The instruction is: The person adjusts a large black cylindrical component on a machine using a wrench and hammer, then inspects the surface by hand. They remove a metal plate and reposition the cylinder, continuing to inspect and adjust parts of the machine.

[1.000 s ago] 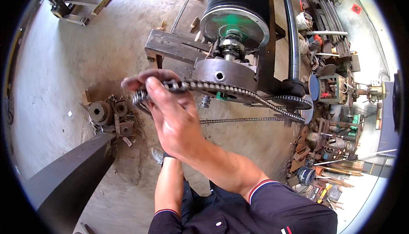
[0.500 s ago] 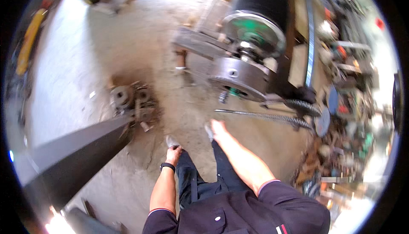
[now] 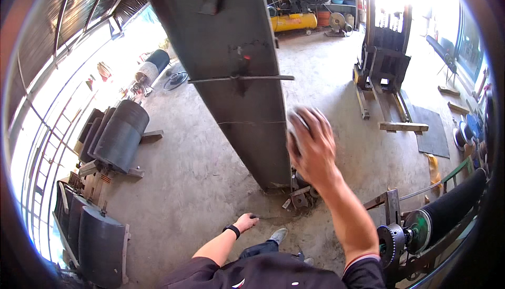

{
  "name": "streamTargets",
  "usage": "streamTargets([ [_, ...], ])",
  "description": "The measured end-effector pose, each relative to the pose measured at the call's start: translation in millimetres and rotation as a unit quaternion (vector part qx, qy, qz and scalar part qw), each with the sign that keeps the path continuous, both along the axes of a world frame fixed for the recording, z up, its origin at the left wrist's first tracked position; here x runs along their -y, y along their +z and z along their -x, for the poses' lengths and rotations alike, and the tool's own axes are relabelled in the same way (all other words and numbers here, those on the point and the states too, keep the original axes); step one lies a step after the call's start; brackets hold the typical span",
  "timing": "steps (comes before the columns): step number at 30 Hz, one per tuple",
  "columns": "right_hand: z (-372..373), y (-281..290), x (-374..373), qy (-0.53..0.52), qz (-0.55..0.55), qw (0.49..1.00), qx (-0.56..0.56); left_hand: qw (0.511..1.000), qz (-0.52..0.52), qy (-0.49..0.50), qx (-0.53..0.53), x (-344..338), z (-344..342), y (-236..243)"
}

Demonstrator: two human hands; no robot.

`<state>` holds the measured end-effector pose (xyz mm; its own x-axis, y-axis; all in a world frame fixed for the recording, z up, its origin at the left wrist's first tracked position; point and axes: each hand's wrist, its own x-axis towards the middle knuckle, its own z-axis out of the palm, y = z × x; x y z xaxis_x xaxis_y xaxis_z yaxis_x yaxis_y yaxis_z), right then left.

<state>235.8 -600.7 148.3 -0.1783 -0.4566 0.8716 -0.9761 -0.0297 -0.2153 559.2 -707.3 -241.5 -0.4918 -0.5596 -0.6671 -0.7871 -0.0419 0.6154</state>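
A tall dark steel column (image 3: 247,99) rises in front of me, with a thin rod (image 3: 242,78) across its face. Beside its right edge my right hand (image 3: 313,144) is raised, back toward me, fingers stretched forward and somewhat blurred. Whether the fingertips touch the column I cannot tell, and the palm is hidden. Lower down, my left hand (image 3: 246,222), with a black watch on the wrist, hangs over the floor. Its fingers are curled together, and something small and dark shows at their tips, too small to name. Metal parts (image 3: 301,197) lie at the column's foot.
Large dark rollers (image 3: 123,136) stand along the left wall. A forklift-like machine (image 3: 386,68) is at the back right, near a dark floor mat (image 3: 431,131). At the lower right a black roller (image 3: 455,199) with a toothed sprocket (image 3: 390,244) rests on a frame. A yellow tank (image 3: 294,22) lies behind.
My view has swung left and up from the roller to the column. The right hand has risen from low in front of me to beside the column; the left stays low.
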Motion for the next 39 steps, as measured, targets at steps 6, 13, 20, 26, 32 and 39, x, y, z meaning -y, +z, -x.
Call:
streamTargets([
  [6,-8.4,88.0,153.0,-0.121,-0.209,0.959,-0.149,0.989,-0.042,0.114,-0.082,31.1,-17.1,12.4],
  [13,-16.4,45.3,157.4,0.07,-0.395,0.911,0.1,0.972,-0.094,0.17,-0.132,55.1,-23.1,6.6],
  [20,-74.5,-139.8,-16.1,0.101,-0.332,0.912,0.219,0.978,-0.145,0.038,-0.144,62.3,36.3,-39.2],
  [26,-57.1,-179.8,-267.6,-0.343,-0.204,0.809,0.432,0.852,0.171,-0.364,-0.335,-39.2,203.6,115.8],
  [32,-55.2,-129.0,-442.6,-0.556,0.012,0.691,0.461,0.62,0.229,-0.514,-0.546,-232.9,339.4,264.9],
  [39,-11.2,-124.6,-513.6,-0.536,0.012,0.697,0.476,0.413,0.253,-0.635,-0.602,-408.2,428.1,320.4],
])
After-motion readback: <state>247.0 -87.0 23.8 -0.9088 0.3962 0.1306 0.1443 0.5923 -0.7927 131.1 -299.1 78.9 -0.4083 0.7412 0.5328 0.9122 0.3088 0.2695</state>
